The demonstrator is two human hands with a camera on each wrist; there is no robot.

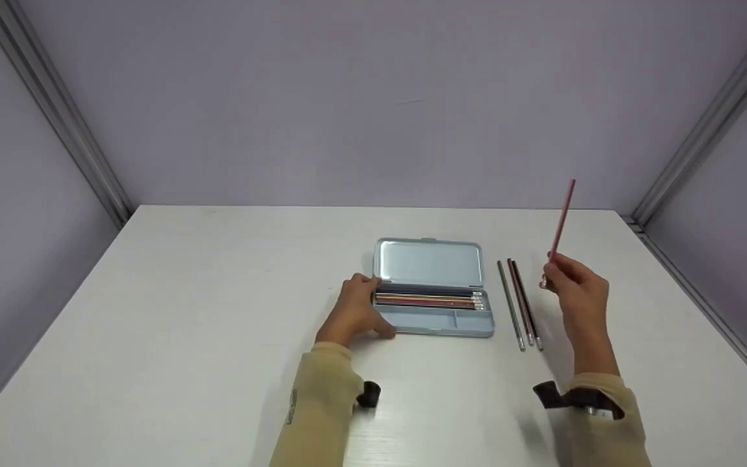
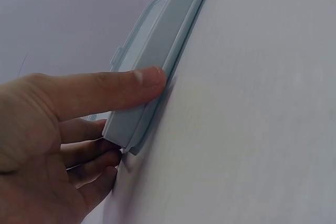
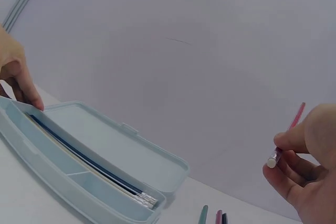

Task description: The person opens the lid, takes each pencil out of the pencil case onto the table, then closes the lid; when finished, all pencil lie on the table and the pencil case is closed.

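Clearly pinched in the right hand (image 1: pixel 580 290): a pink pencil (image 1: pixel 563 219), gripped near its eraser end by curled fingertips and thumb, raised off the table (image 1: pixel 218 311) and tilted slightly, tip pointing up and away. Seen again from the right wrist with the same pencil (image 3: pixel 287 136) between thumb and fingers (image 3: pixel 294 179). Just left of that hand, lying flat side by side on the table: three pencils (image 1: pixel 520 305), close together, right beside the case. Open at mid-table: a light blue pencil case (image 1: pixel 435 285), lid laid back, a row of pencils (image 1: pixel 428 299) stored in the rear part of its tray. Resting against the case's left end: the left hand (image 1: pixel 354 311), thumb stretched along the front edge, the other fingers bent around the corner, bracing the case (image 2: pixel 157 72) rather than lifting it.
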